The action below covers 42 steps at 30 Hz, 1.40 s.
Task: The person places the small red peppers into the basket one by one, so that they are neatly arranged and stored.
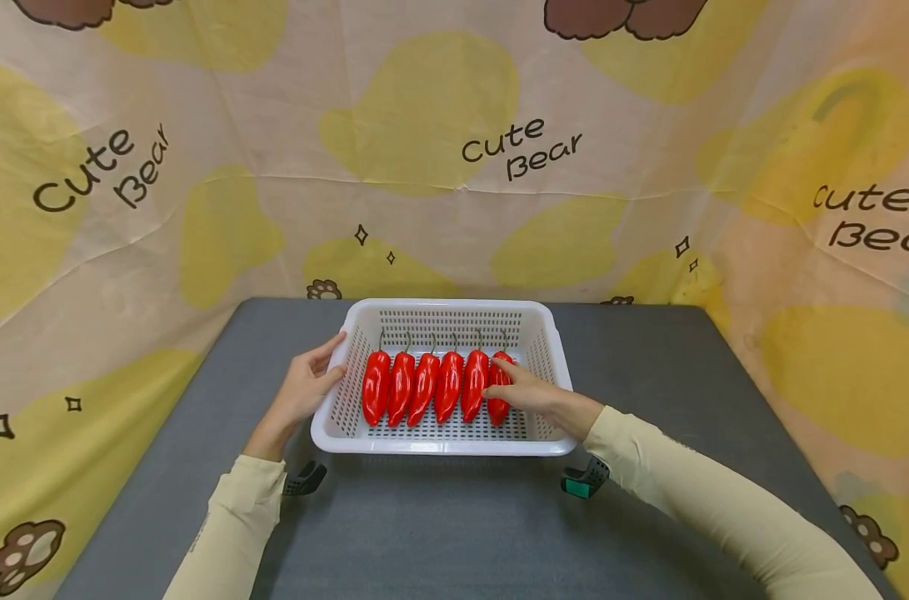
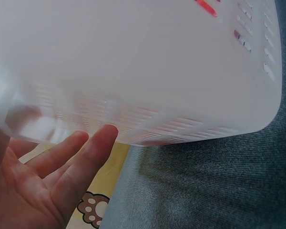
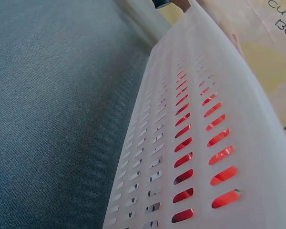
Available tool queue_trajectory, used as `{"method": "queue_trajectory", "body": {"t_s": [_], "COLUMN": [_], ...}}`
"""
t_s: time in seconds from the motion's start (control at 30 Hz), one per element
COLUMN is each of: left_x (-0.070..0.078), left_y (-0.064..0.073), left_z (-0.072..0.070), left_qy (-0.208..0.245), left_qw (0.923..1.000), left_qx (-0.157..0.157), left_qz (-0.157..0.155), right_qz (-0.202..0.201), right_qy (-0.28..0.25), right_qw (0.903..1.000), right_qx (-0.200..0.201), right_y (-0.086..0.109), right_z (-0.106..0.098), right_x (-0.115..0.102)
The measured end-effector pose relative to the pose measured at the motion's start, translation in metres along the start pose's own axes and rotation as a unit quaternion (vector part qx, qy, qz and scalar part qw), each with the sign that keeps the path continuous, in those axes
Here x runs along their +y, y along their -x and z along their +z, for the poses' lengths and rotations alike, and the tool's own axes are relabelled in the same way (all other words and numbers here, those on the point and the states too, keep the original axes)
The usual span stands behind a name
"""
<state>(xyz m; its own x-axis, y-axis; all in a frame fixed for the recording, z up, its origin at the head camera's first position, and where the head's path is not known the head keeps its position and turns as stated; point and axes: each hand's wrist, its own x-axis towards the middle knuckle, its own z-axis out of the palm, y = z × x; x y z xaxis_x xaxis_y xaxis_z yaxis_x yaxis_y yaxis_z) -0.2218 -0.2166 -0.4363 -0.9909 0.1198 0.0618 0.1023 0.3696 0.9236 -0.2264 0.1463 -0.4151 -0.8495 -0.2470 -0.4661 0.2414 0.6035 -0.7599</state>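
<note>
A white plastic basket (image 1: 442, 447) with slotted walls stands at the back middle of the table. Inside it, several glossy red chili peppers (image 1: 448, 387) lie side by side in a row, their green stems towards the far wall. My left hand (image 1: 304, 387) holds the basket's left rim; in the left wrist view its fingers (image 2: 97, 145) lie along the outer wall. My right hand (image 1: 529, 392) reaches over the right rim and rests on the rightmost red chili pepper (image 1: 498, 412), index finger and thumb spread apart across it. The right wrist view shows only the basket's wall, red showing through its slots.
The dark grey table (image 1: 439, 533) extends in front of the basket and to both sides. Cloth printed with "cute Bear" (image 1: 521, 150) hangs behind and at the sides. Black wrist devices (image 1: 585, 477) sit below both wrists, near the basket's front corners.
</note>
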Motion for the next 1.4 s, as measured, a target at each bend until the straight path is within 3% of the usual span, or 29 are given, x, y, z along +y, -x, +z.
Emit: {"method": "queue_trajectory", "body": {"t_s": [0.63,1.4], "left_x": [-0.0019,0.0024], "left_y": [-0.0038,0.0029], "left_z": [0.0024,0.0012], "left_qy": [-0.005,-0.003], "left_qw": [1.0000,0.9999], "left_qx": [0.004,0.006], "left_qz": [0.003,-0.008], "right_qz": [-0.026,-0.063], "right_qy": [-0.021,-0.073], "right_qw": [0.9994,0.9952], "right_qx": [0.006,0.017], "right_y": [-0.0005,0.0039], "right_z": [-0.0021,-0.0055], "right_x": [0.0018,-0.0013]}}
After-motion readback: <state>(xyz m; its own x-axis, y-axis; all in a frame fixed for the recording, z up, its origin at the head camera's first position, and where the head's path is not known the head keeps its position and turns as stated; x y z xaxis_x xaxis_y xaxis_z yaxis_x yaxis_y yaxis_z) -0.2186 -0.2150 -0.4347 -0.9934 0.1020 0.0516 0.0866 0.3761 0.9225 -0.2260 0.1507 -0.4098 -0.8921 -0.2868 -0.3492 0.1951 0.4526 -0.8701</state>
